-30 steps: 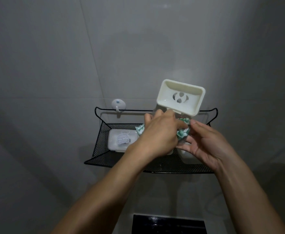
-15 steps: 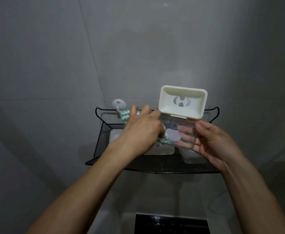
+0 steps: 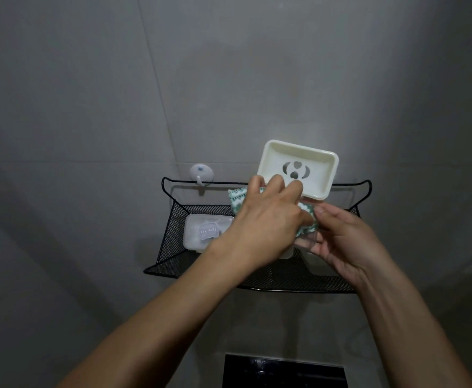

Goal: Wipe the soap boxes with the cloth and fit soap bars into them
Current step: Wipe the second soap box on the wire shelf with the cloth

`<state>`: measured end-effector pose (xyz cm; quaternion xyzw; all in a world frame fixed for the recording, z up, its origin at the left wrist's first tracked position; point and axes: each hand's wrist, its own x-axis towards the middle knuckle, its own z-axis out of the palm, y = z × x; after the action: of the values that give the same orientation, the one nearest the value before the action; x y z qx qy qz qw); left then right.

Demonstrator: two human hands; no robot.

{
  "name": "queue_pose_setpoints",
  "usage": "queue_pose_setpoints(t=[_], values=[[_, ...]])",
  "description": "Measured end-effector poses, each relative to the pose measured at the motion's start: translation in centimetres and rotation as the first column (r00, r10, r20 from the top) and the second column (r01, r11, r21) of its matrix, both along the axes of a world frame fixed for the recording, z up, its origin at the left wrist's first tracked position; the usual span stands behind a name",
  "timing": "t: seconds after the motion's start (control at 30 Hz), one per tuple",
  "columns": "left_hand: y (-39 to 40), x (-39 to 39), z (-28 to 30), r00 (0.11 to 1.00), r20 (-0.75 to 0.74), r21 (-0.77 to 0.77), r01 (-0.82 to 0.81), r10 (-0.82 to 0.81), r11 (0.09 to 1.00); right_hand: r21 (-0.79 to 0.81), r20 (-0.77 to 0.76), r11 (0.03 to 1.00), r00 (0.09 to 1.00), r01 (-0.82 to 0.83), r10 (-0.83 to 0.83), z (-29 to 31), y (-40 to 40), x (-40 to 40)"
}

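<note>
An open soap box is held above the black mesh shelf. Its cream tray half, with cut-out drain holes, stands tilted up toward me. Its clear lid half lies in my right hand, whose fingers curl under and around it. My left hand presses a green-and-white patterned cloth onto the box near the hinge, fingers curled over the cloth. A closed translucent soap box lies on the shelf's left side. Another pale box under my hands is mostly hidden.
The shelf hangs on a grey tiled wall. A small white suction hook sits on the wall above the shelf's left corner. A dark rectangular object lies below at the bottom edge of view.
My left hand with the cloth slid left off the clear lid, then came back right and up toward the hinge and cream tray. My right hand kept holding the box.
</note>
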<state>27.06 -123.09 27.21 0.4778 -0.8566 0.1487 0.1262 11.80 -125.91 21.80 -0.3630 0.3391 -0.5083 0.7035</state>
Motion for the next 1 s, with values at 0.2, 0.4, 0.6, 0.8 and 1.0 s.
queue_pose_setpoints(t=[0.2, 0.4, 0.6, 0.8, 1.0], values=[[-0.4, 0.4, 0.0, 0.995, 0.032, -0.034, -0.096, 0.097, 0.995, -0.016, 0.036, 0.999, 0.999, 0.038, -0.037, 0.1, -0.4, -0.6], [-0.7, 1.6, -0.2, 0.955, 0.035, -0.091, -0.289, 0.293, 0.953, -0.019, -0.024, 0.996, 0.996, 0.09, -0.09, -0.1, -0.7, -0.4], [-0.9, 1.1, 0.5, 0.904, 0.113, -0.058, -0.409, 0.413, 0.911, -0.001, -0.023, 0.995, 0.995, 0.102, -0.102, -0.1, -0.5, 0.7], [-0.9, 1.9, 0.3, 0.895, 0.169, 0.041, -0.424, 0.412, 0.905, 0.026, 0.004, 0.992, 0.992, 0.125, -0.125, 0.1, -0.3, 0.5], [-0.7, 3.4, 0.3, 0.958, -0.051, 0.338, -0.25, 0.283, 0.907, 0.071, -0.021, 0.991, 0.994, 0.11, -0.109, -0.1, 0.2, 0.4]])
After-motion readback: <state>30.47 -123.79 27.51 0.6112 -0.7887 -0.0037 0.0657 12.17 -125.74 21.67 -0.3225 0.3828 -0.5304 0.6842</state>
